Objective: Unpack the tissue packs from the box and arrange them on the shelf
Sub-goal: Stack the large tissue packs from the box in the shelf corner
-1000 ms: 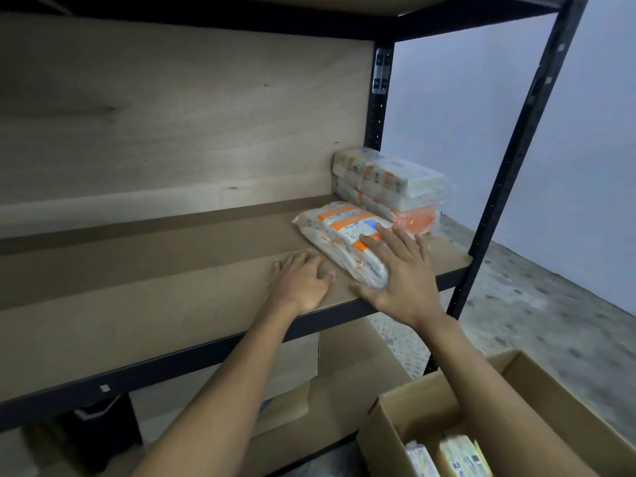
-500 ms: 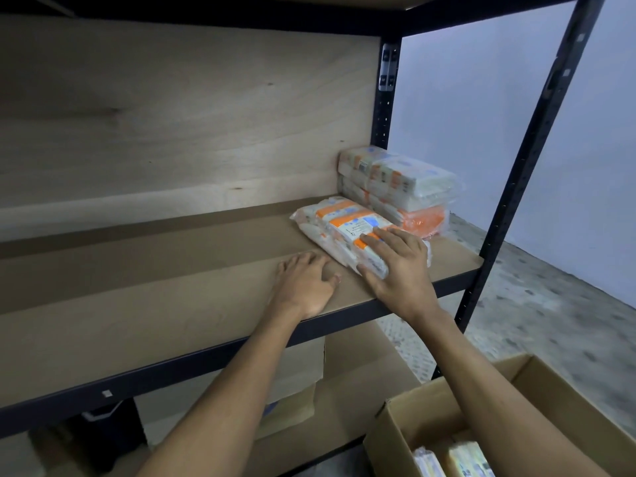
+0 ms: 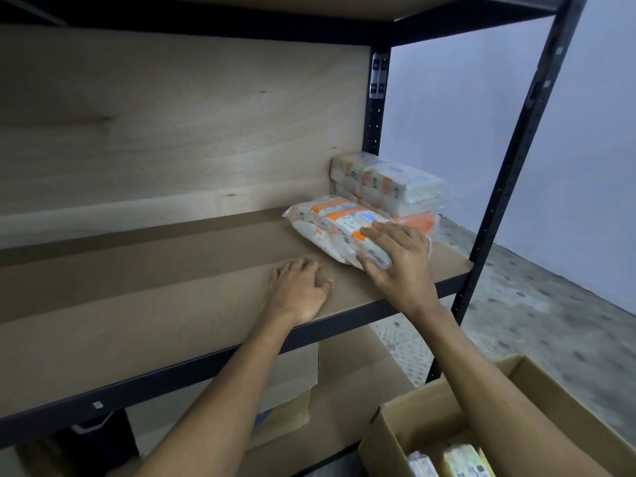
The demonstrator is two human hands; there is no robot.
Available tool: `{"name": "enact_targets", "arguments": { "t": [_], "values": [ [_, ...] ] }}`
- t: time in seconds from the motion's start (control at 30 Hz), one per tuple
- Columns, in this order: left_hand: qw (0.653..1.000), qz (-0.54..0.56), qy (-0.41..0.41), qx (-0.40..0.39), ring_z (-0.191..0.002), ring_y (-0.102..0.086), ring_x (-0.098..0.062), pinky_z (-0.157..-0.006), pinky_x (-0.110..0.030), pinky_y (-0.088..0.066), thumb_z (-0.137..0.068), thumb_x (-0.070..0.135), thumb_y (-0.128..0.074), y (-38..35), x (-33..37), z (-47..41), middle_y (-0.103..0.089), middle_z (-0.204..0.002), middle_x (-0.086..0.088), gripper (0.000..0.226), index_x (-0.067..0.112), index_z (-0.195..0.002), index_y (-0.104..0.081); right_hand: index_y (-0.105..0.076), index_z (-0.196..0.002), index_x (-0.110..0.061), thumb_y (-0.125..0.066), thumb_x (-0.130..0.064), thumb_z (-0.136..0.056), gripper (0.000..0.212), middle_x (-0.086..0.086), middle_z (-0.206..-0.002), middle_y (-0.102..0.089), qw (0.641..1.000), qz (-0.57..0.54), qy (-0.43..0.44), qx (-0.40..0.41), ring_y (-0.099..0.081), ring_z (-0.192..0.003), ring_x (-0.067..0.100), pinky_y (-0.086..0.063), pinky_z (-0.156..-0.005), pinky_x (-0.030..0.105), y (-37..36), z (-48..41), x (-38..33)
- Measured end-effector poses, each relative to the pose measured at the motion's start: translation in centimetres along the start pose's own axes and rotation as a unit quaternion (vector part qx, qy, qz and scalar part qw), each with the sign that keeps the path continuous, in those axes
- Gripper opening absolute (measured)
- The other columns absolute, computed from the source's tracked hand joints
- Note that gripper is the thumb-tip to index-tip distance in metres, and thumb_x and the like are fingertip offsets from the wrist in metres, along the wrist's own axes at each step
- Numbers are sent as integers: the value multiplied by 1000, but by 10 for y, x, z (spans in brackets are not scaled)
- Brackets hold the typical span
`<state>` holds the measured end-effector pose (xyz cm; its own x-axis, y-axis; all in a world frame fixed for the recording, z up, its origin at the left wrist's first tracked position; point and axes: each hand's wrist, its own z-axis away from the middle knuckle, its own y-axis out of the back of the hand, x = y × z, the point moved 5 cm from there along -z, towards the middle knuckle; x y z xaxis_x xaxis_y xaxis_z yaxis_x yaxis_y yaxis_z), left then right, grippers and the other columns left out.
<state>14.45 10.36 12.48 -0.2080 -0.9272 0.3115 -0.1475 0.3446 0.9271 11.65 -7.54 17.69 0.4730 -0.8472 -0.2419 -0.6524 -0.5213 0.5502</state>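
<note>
Pale wooden shelf board [image 3: 172,304] bears a stack of clear-wrapped orange-and-white tissue packs [image 3: 395,187] at its right end; right hand [image 3: 399,263] grips another pack [image 3: 330,225] just beside it, fingers over top, thumb at near edge, likely squaring it; left hand [image 3: 296,290] rests loosely curled, probably bracing.

1. A clear-wrapped white-and-orange tissue pack [image 3: 339,228] lies flat and angled at the right end of the brown wooden shelf board [image 3: 155,304]
2. A stack of matching packs [image 3: 399,189] sits touching it, in the back right corner
3. An open brown cardboard box [image 3: 389,438], lower right, holds more wrapped packs [image 3: 461,463]
</note>
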Motion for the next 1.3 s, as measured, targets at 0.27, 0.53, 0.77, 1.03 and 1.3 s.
{"name": "enact_targets", "arguments": {
  "t": [0.27,0.53,0.77,1.03,1.3],
  "values": [
    [1000,25,7,-15,-140,-29,-20,-116,-39,-18,-95,51,-41,5,1,-1,-36,-151,2,52,28,-141,-41,-68,-112,-24,-70,-32,-78,35,-1,-118,-66,998,9,16,64,-58,-108,25,-37,-95,41,40,-31,2],
    [998,33,18,-45,-144,-23,-21,-119,-46,-10,-96,53,-37,-5,14,-30,-28,-157,1,56,29,-147,-34,-69,-109,-24,-69,-34,-81,30,-1,-113,-69,994,18,28,109,-61,-107,20,-42,-93,45,73,-77,20],
    [999,1,19,-44,-144,-21,-22,-119,-48,-8,-96,55,-32,-14,17,-44,-27,-156,0,57,29,-147,-31,-68,-111,-26,-67,-33,-80,31,-1,-116,-68,995,42,-1,91,-58,-109,22,-34,-98,39,64,-113,49],
    [999,-7,13,-31,-144,-19,-21,-119,-45,-6,-96,55,-30,-18,15,-46,-26,-156,1,56,31,-147,-31,-66,-116,-26,-67,-36,-81,36,1,-122,-65,996,65,-43,44,-52,-117,26,-27,-101,38,30,-142,82],
    [1000,-6,13,-27,-144,-18,-18,-120,-46,-6,-96,55,-30,-19,14,-47,-26,-156,4,56,31,-146,-30,-66,-117,-24,-67,-35,-80,39,4,-123,-64,997,71,-31,25,-51,-117,29,-28,-103,41,3,-162,93]
  ]
}}
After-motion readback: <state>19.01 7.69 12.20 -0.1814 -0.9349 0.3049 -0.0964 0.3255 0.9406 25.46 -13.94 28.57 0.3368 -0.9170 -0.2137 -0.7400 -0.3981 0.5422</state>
